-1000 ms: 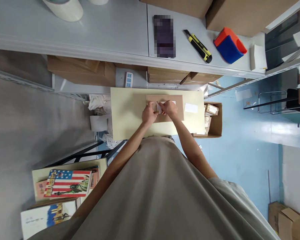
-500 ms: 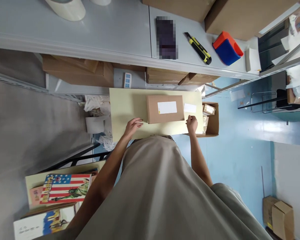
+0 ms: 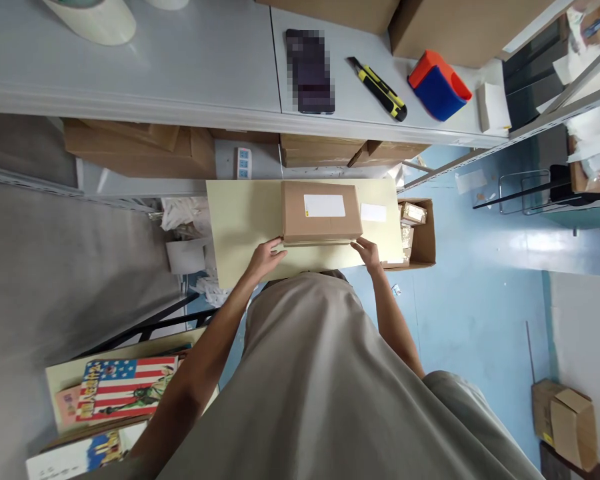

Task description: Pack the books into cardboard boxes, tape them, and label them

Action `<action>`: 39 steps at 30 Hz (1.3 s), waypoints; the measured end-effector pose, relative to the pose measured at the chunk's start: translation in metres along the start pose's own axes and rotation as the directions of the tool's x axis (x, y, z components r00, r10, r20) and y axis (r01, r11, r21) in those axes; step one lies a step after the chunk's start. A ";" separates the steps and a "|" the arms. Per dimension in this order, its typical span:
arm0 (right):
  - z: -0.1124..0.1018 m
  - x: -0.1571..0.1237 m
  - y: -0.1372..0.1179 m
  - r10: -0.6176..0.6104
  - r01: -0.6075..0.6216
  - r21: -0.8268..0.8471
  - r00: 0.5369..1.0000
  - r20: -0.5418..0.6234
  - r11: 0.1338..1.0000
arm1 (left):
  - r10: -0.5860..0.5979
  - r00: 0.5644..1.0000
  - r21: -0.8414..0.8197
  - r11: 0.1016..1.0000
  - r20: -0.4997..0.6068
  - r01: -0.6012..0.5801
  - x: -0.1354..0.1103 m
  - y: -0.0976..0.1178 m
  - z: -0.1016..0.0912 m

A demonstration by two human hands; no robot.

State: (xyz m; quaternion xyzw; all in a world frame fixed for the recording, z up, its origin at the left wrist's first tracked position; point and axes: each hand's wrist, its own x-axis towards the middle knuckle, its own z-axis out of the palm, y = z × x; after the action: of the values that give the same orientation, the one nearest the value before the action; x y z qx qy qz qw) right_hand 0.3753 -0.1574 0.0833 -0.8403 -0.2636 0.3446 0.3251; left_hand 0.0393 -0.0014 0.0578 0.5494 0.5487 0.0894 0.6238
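A brown cardboard box (image 3: 321, 228) with a white label (image 3: 325, 205) on its top rests on the cream board (image 3: 240, 220). Its near side shows, and its near edge looks slightly raised. At the near left corner, my left hand (image 3: 267, 258) has its fingertips on the box, the thumb apart below. My right hand (image 3: 369, 252) takes the near right corner between fingertips; the undersides of the fingers are hidden. Just right of the box lies a white slip of paper (image 3: 373, 213), flat on the board.
The grey shelf ahead bears a phone-like pixelated object (image 3: 311, 72), a yellow-black utility knife (image 3: 379, 89) and a red-blue holder (image 3: 439, 87). An open carton (image 3: 424, 247) with small packages stands right of the board. Books (image 3: 125, 388) lie low on the left.
My right hand has moved left from beside the paper slip to the box's near right corner. My left hand has reached the near left corner. The box's near side now shows more.
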 end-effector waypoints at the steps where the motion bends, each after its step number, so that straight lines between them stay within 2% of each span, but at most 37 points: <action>1: -0.006 -0.001 -0.002 -0.007 0.007 0.045 1.000 0.001 0.999 | 0.012 0.999 0.003 1.000 -0.031 -0.012 -0.003 0.005 -0.002; 4: -0.022 -0.002 -0.009 -0.017 0.031 0.180 0.997 -0.079 0.983 | 0.101 0.986 0.048 0.994 -0.129 -0.096 -0.013 0.028 -0.001; 7: -0.036 0.001 -0.014 -0.008 0.051 0.205 0.979 -0.204 0.978 | 0.183 0.963 0.063 0.983 -0.197 -0.173 -0.022 0.052 0.010; 9: -0.043 0.004 -0.016 0.014 0.035 0.199 0.971 -0.237 0.979 | 0.187 0.957 0.059 0.982 -0.224 -0.179 -0.025 0.062 0.018; 12: -0.048 0.005 -0.015 0.063 -0.026 0.191 0.980 -0.188 0.981 | 0.141 0.958 0.120 0.986 -0.249 -0.114 -0.023 0.064 0.025; 15: -0.047 0.004 -0.015 0.108 -0.084 0.185 0.987 -0.123 0.979 | 0.095 0.967 0.137 0.988 -0.236 -0.064 -0.017 0.056 0.025; 18: -0.042 0.002 -0.016 0.132 -0.115 0.150 0.985 -0.109 0.982 | 0.096 0.975 0.089 0.993 -0.201 -0.080 -0.011 0.049 0.026; 22: -0.038 0.003 -0.017 0.142 -0.131 0.129 0.987 -0.075 0.983 | 0.083 0.973 0.045 0.996 -0.214 -0.075 -0.003 0.045 0.030; 27: -0.040 0.009 -0.007 0.086 -0.087 0.156 0.996 0.015 0.984 | 0.018 0.973 -0.037 0.999 -0.229 -0.028 -0.002 0.041 0.039; 30: -0.043 0.014 0.003 0.027 -0.047 0.166 0.992 0.125 0.985 | -0.002 0.963 -0.028 1.000 -0.268 -0.006 -0.008 0.042 0.048; 33: -0.049 0.023 0.012 -0.048 -0.012 0.234 0.968 0.248 0.972 | 0.015 0.940 -0.008 1.000 -0.342 -0.019 -0.016 0.044 0.061; 35: -0.052 0.030 0.017 -0.080 0.000 0.247 0.945 0.316 0.969 | 0.036 0.908 0.025 0.999 -0.417 -0.028 -0.022 0.045 0.073; 37: -0.055 0.038 0.022 -0.106 0.018 0.229 0.919 0.380 0.973 | 0.057 0.857 0.083 0.996 -0.512 -0.017 -0.030 0.045 0.088; 39: -0.057 0.046 0.028 -0.135 0.047 0.213 0.896 0.424 0.976 | 0.054 0.788 0.139 0.989 -0.613 0.041 -0.038 0.045 0.108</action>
State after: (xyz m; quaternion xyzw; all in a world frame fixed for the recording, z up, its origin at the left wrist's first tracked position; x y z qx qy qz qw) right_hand 0.4528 -0.1659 0.0761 -0.6922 -0.3333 0.5324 0.3553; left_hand 0.1312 -0.0755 0.0932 0.5360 0.7250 0.2254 0.3691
